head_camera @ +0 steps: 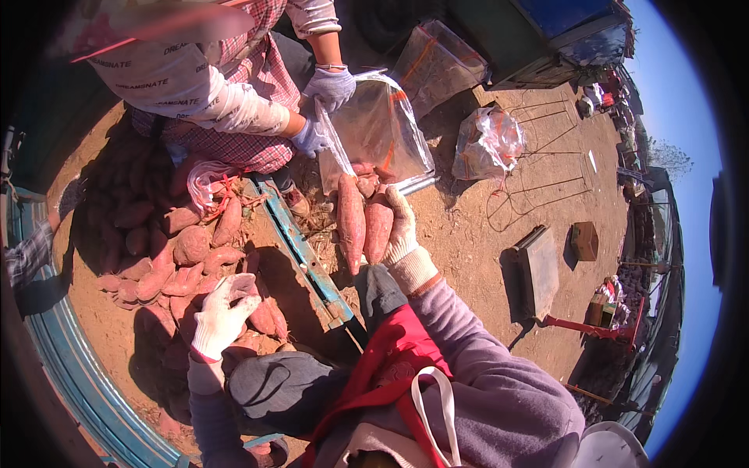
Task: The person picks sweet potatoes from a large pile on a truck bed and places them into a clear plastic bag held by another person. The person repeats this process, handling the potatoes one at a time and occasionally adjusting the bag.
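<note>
My right hand [401, 227], in a pale knit glove, grips a sweet potato [378, 229]. A longer sweet potato [351, 225] lies alongside it, by the mouth of a clear plastic bag [374, 131]. More sweet potatoes [367, 180] show at the bag's mouth. A co-worker's gloved hands [331, 89] hold the bag's edge. My left hand [222, 316], in a white glove, is over the heap of sweet potatoes [190, 245], its thumb and fingers apart with nothing visible between them. Other sweet potatoes [269, 316] lie just beside it.
A blue metal rail [304, 251] runs between the heap and the bag. Blue side panels [88, 374] curve along the left. On the dirt ground are a platform scale [535, 272], a cardboard box [584, 241], wire frames [544, 158] and another plastic bag [490, 143].
</note>
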`<action>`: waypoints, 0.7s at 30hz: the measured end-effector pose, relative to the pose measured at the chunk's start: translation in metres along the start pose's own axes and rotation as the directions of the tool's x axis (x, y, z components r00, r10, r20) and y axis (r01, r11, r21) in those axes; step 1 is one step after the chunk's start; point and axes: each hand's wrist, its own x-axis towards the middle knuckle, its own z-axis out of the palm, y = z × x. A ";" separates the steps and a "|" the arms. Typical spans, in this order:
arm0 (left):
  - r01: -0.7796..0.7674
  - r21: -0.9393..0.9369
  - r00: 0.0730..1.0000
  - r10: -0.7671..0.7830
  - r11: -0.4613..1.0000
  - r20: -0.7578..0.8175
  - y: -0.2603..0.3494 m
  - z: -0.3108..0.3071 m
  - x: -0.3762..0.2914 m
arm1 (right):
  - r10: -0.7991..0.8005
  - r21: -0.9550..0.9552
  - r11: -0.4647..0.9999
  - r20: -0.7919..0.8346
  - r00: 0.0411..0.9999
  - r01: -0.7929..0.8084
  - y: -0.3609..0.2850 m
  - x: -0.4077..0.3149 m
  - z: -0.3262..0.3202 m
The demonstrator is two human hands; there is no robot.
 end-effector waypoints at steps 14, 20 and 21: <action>0.324 0.216 0.870 -0.201 0.921 -0.449 -0.038 -0.003 -0.032 | -0.638 -0.594 0.713 -0.330 0.696 0.373 -0.370 0.136 0.095; 0.298 0.041 0.602 -0.155 0.954 -0.783 -0.115 -0.026 -0.075 | 0.095 -0.479 0.873 -0.026 0.995 -0.095 -0.203 0.071 0.018; 0.351 0.137 0.496 -0.060 0.926 -0.866 -0.128 -0.030 -0.087 | 0.253 -0.489 0.832 -0.087 0.964 -0.262 -0.164 0.058 0.004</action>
